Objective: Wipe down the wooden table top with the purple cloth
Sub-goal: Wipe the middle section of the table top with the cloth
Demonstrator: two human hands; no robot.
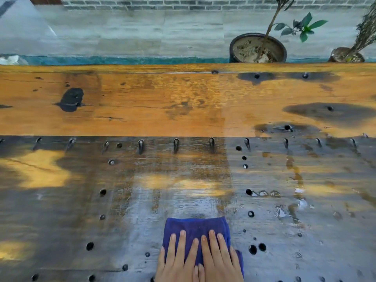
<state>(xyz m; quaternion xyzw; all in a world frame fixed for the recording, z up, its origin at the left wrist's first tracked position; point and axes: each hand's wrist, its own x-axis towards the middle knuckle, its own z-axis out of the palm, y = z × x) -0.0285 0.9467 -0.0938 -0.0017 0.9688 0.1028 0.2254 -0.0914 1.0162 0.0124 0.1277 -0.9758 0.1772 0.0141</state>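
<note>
Both my hands lie flat on the cloth (196, 226), side by side at the 6 o'clock edge of my view. My left hand (177, 259) has its fingers straight and slightly spread, pressing down on the left half of the cloth; its little finger runs along the cloth's left edge. My right hand (218, 259) is the same, fingers straight, palm down on the right half. Neither hand curls round the cloth or pinches it; they only press it to the wood. The two hands touch each other near the thumbs.

The cloth is purple-blue, folded into a rough rectangle, and sits on the near, dark plank of the table (61, 210). Its far edge pokes out past my fingertips toward 12 o'clock, and a corner shows past my right hand at about 4 o'clock.

The near plank is dark, dotted with round holes, and shines wet directly ahead of the cloth, with pooled streaks of water toward 2 o'clock. A row of dark slots crosses it farther out. Beyond that lies an orange plank (152, 102) with black stains.

Past the table's far edge, at 1 o'clock, stands a pot (234, 47) with a thin-stemmed plant (305, 27); a second pot (341, 54) sits at 2 o'clock.
</note>
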